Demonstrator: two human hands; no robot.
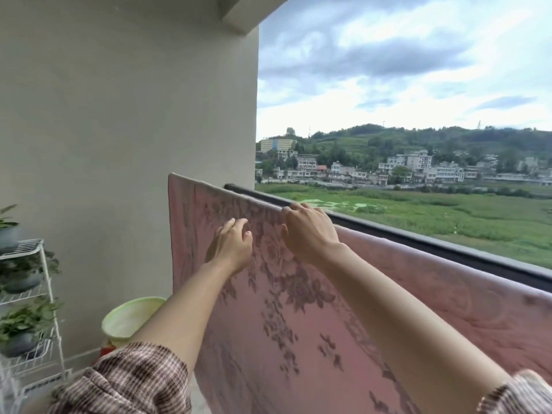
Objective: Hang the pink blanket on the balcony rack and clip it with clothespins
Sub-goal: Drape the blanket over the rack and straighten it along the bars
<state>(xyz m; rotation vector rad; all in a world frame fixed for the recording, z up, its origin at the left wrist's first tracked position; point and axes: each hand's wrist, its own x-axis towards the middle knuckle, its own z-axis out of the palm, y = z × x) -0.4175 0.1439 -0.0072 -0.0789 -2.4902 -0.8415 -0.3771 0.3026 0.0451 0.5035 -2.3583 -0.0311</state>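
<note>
Hung lengthwise along the near side of the black metal balcony rail [418,242], pink flower-patterned fabric blanket [298,309] gripped at its top fold by right hand [309,231], left hand [231,245] slack-fingered just left, on its face.

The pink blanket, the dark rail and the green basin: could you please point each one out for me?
pink blanket [298,324], head view, its flowered front face.
dark rail [448,249], head view, its bare stretch.
green basin [131,319], head view, its inner wall.

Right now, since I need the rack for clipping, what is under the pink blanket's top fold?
Whatever bar carries the pink blanket is covered by the cloth. Only the dark balcony rail shows behind it; the right hand grips the fold.
</note>
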